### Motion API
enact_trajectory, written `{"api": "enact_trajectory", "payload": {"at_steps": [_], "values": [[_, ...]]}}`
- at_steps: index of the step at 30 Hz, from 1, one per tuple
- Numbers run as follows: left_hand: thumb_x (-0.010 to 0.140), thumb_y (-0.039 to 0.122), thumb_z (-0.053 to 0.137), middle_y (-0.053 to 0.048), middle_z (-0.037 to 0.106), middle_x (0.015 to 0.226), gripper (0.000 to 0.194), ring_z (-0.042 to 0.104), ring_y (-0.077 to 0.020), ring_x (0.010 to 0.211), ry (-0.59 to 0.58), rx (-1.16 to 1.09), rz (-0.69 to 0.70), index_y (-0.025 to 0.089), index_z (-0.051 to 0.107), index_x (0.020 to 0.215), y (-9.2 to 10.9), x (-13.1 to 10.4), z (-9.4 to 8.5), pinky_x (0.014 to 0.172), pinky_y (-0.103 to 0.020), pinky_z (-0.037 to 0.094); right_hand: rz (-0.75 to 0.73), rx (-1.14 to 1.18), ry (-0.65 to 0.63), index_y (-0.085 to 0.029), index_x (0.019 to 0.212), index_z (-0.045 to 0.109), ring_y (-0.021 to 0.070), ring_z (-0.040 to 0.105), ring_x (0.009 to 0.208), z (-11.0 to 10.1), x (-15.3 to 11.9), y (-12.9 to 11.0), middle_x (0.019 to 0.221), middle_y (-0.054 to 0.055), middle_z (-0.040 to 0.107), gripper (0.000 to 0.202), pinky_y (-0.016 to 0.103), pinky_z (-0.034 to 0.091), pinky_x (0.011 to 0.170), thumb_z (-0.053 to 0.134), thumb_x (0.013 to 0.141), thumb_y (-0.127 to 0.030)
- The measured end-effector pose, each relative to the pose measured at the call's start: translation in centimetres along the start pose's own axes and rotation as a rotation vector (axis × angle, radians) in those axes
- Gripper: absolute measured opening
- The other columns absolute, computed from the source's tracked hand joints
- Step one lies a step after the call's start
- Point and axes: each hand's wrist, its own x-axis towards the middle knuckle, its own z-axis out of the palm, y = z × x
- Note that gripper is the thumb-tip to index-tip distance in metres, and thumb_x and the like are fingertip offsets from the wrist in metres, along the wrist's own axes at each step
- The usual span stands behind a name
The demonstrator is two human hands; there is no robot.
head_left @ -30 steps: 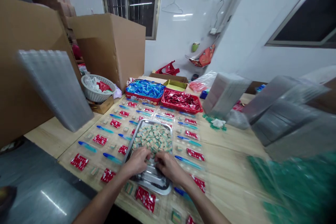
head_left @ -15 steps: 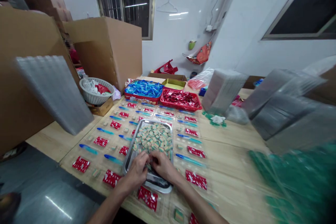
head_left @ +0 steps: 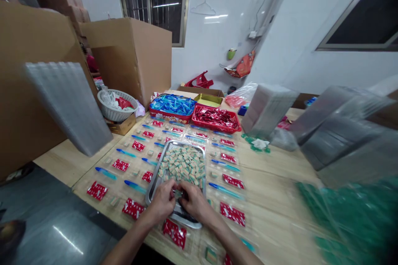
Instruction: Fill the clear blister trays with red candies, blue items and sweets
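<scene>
A metal tray (head_left: 151,190) holds a heap of small beige-and-green blocks (head_left: 183,163), piled mostly in its far part. Over the near part of the tray, my left hand (head_left: 164,199) and my right hand (head_left: 193,201) meet with fingers curled and pinched. A small pale-green piece, apparently one of these blocks, shows between the fingertips, mostly hidden by them. Around the tray lie rows of clear plastic trays, each with a blue pen (head_left: 224,190), a red spotted packet (head_left: 232,213) and a small block.
At the back stand a tin of blue pens (head_left: 170,115) and a red basket (head_left: 214,125) of shiny red packets. A white basket (head_left: 116,107), stacked clear trays (head_left: 267,109) and tall cardboard boxes (head_left: 152,58) flank the table. Green plastic (head_left: 357,207) lies at right.
The camera view has shifted slightly. My hands stay together over the tray, and the gap between their fingertips now shows a pale-green piece more plainly.
</scene>
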Motion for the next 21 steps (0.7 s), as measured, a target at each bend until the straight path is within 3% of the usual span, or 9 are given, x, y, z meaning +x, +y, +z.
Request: {"api": "enact_trajectory", "payload": {"at_steps": [9,14,21], "values": [[0.055,-0.003,0.046,0.004,0.054,0.067,0.034,0.055,-0.0121,0.06,-0.017,-0.089,-0.033,0.019,0.05,0.081,-0.5,-0.1,0.3,0.056,-0.023,0.04,0.009,0.01,0.0,-0.02,0.077,0.049,0.0176,0.054,0.077,0.3,-0.2,-0.3,0.078,0.001,0.059,0.023,0.026,0.038,0.068,0.046,0.06,-0.004],[0.056,-0.003,0.047,0.002,0.059,0.073,0.044,0.056,-0.0128,0.06,-0.049,-0.137,-0.041,0.018,0.052,0.094,-0.4,-0.1,0.5,0.056,-0.023,0.041,0.009,0.043,0.01,-0.02,0.075,0.047,0.0167,0.053,0.078,0.6,-0.4,-0.3,0.079,0.001,0.058,0.026,0.025,0.038,0.07,0.045,0.057,-0.002],[0.057,-0.003,0.045,0.0,0.063,0.076,0.05,0.059,-0.016,0.069,-0.045,-0.086,-0.028,0.018,0.055,0.102,-0.1,-0.6,0.3,0.061,-0.025,0.041,-0.051,-0.005,-0.029,-0.019,0.082,0.055,0.0189,0.056,0.088,-0.4,-0.6,-1.2,0.088,0.003,0.061,0.027,0.027,0.041,0.077,0.048,0.062,-0.001]]}}
